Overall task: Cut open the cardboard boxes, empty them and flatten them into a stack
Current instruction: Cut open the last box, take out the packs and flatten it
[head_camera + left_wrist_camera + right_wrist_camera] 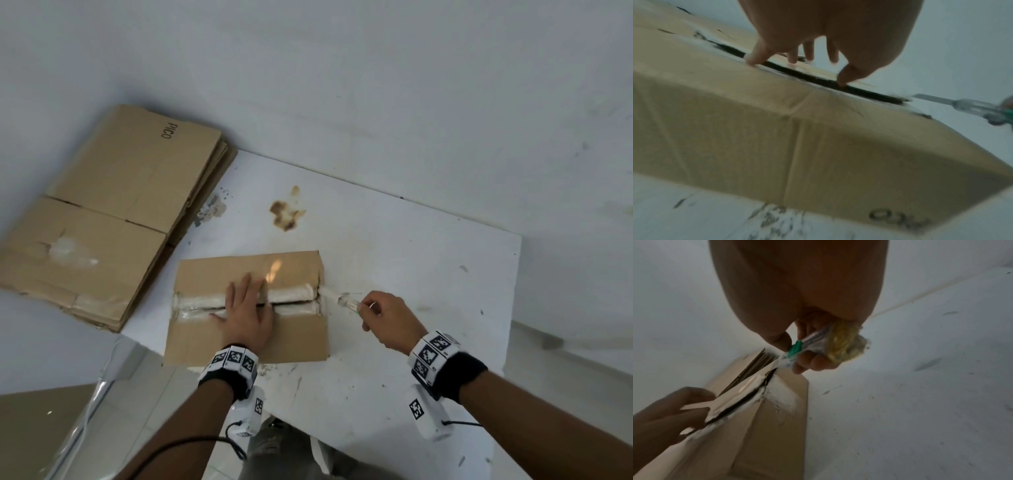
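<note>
The brown box (253, 339) is lying slit along its taped seam; left hand (248, 310) is pressing flat, right hand (387, 320) is gripping a knife (342, 298).

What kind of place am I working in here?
Probably a bare workroom or storeroom, not a kitchen or office: a stained, scuffed white tabletop against plain white walls, and a stack of flattened brown cardboard boxes beside the taped brown cardboard box being opened.
</note>
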`<action>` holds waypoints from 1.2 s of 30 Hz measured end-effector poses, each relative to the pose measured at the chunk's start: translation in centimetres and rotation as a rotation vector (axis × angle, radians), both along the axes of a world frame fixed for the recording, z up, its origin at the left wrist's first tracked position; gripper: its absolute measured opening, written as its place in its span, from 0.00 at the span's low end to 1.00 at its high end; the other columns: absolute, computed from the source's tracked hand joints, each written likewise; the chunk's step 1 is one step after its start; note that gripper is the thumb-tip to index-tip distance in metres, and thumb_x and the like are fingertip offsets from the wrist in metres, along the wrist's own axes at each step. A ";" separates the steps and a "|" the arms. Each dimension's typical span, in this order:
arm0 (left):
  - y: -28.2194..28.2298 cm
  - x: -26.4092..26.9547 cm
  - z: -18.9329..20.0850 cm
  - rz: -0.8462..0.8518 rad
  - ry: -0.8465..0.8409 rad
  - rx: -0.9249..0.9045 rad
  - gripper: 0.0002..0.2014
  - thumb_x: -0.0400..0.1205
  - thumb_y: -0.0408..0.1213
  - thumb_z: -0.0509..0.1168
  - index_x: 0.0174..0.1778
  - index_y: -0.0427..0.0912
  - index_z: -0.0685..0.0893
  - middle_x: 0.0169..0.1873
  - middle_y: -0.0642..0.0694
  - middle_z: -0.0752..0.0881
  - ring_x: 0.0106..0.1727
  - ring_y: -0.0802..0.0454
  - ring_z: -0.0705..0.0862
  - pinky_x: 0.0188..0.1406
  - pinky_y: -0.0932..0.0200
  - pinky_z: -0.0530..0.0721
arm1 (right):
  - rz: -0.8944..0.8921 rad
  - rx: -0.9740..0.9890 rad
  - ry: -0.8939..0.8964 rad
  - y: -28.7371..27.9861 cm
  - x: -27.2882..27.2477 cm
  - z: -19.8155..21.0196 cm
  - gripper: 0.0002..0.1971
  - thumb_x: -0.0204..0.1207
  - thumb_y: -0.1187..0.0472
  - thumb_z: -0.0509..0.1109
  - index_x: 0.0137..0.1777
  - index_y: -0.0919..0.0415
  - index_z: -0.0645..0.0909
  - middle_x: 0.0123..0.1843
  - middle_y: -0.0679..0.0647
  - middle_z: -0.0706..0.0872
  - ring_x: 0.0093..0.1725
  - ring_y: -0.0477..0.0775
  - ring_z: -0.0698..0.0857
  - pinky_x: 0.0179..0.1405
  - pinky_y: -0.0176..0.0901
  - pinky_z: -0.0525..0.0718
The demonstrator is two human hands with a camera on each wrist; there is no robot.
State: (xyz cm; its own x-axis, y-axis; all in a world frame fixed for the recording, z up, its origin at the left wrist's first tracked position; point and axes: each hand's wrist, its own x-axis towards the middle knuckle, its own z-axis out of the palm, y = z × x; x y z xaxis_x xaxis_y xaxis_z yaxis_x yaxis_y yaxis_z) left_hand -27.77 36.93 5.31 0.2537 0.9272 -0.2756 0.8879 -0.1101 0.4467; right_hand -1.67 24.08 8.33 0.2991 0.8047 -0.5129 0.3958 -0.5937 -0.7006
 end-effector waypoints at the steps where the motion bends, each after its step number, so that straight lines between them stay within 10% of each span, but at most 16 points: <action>1: -0.4 0.0 0.2 0.003 -0.005 0.054 0.22 0.82 0.41 0.66 0.73 0.50 0.74 0.82 0.48 0.65 0.85 0.39 0.62 0.78 0.19 0.54 | -0.027 0.017 -0.036 0.1 0.1 0.0 0.08 0.83 0.52 0.65 0.46 0.53 0.82 0.36 0.51 0.91 0.24 0.48 0.80 0.27 0.46 0.82; 4: -2.3 0.3 0.5 -0.236 0.053 0.246 0.16 0.74 0.44 0.63 0.57 0.45 0.77 0.62 0.45 0.74 0.64 0.35 0.78 0.69 0.30 0.73 | -0.035 0.014 -0.076 -0.4 0.5 -0.2 0.08 0.83 0.50 0.65 0.47 0.51 0.81 0.36 0.51 0.90 0.29 0.52 0.83 0.32 0.50 0.84; 8: -3.1 1.6 0.3 -0.414 0.243 0.049 0.44 0.69 0.80 0.57 0.76 0.56 0.72 0.73 0.54 0.72 0.77 0.47 0.71 0.76 0.27 0.63 | 0.028 -0.008 -0.063 -1.6 0.3 -0.5 0.08 0.82 0.49 0.65 0.46 0.51 0.81 0.38 0.51 0.90 0.34 0.57 0.86 0.37 0.53 0.87; 11: -1.7 3.0 1.0 -0.442 0.384 -0.092 0.56 0.55 0.90 0.57 0.77 0.62 0.68 0.74 0.56 0.71 0.77 0.49 0.71 0.72 0.26 0.68 | 0.009 0.004 -0.065 -1.9 0.4 -0.8 0.06 0.80 0.49 0.68 0.44 0.48 0.80 0.38 0.50 0.90 0.31 0.53 0.84 0.32 0.49 0.84; 17: 0.8 3.4 4.5 -0.391 0.359 -0.203 0.55 0.52 0.84 0.69 0.75 0.64 0.70 0.73 0.54 0.77 0.75 0.45 0.76 0.74 0.26 0.68 | 0.072 0.126 -0.188 -3.1 1.3 -0.9 0.06 0.71 0.52 0.74 0.44 0.46 0.80 0.41 0.43 0.86 0.43 0.50 0.84 0.52 0.48 0.80; 23: 3.3 1.4 6.7 -0.285 0.096 -0.322 0.48 0.50 0.79 0.79 0.67 0.74 0.71 0.68 0.52 0.81 0.68 0.47 0.81 0.70 0.36 0.80 | 0.085 0.368 -0.071 -3.2 0.0 -0.4 0.10 0.71 0.52 0.79 0.44 0.43 0.79 0.39 0.35 0.81 0.41 0.34 0.76 0.52 0.41 0.67; 28: 4.0 1.7 8.9 -0.292 0.055 -0.385 0.52 0.51 0.74 0.83 0.68 0.55 0.76 0.64 0.53 0.85 0.64 0.52 0.84 0.66 0.44 0.84 | 0.149 0.507 -0.183 -1.7 -0.5 1.0 0.10 0.73 0.47 0.78 0.47 0.46 0.81 0.43 0.39 0.82 0.44 0.39 0.75 0.56 0.42 0.66; 36: 3.4 2.2 9.5 -0.253 0.038 -0.415 0.61 0.46 0.73 0.84 0.75 0.52 0.74 0.64 0.52 0.85 0.64 0.50 0.84 0.68 0.47 0.83 | 0.288 0.542 -0.478 0.0 -0.4 2.7 0.10 0.74 0.46 0.76 0.49 0.48 0.80 0.46 0.43 0.80 0.48 0.50 0.76 0.55 0.46 0.67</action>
State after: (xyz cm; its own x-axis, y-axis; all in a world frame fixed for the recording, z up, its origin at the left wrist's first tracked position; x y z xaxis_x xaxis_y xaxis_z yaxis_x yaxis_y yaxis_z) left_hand -25.55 40.38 14.77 0.4393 0.6477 -0.6224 0.8729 -0.1441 0.4661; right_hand -2.08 24.09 11.01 0.1303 0.9858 0.1060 0.8146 -0.0454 -0.5783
